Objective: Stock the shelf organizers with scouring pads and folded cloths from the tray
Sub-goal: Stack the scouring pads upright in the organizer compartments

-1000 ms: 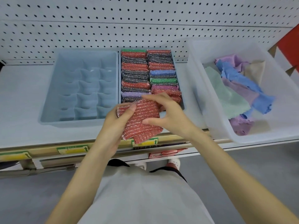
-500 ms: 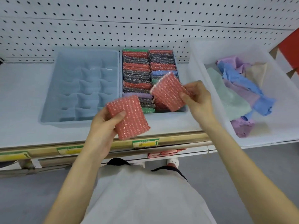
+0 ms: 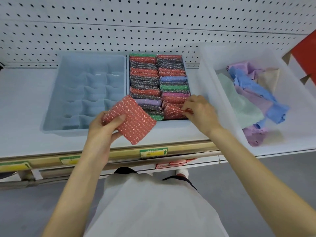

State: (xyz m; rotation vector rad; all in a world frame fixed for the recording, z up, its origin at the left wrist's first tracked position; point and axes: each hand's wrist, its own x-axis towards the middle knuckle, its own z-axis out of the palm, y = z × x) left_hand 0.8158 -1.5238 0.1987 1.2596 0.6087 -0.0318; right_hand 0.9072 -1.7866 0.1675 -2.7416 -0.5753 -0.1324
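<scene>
held pad (image 3: 131,119): square, red glittery knit with silver rows, tilted over the shelf's (image 3: 22,103) front edge; left hand (image 3: 102,129) grips it, thumb on top.
second pad (image 3: 171,111): red, on edge at the front of the right row, pinched by the right hand's (image 3: 201,112) fingertips.
packed organizer (image 3: 185,65): two tight rows of sparkly pads.
divided organizer (image 3: 51,103): pale blue plastic, wavy cell walls, just left.
tray (image 3: 213,100): clear plastic, right; soft crumpled cloths (image 3: 239,106) inside.

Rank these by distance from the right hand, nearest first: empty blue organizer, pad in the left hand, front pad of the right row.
1. Front pad: pinched by the right hand.
2. Red pad in the left hand: next over, to its left.
3. Blue organizer: far left.
</scene>
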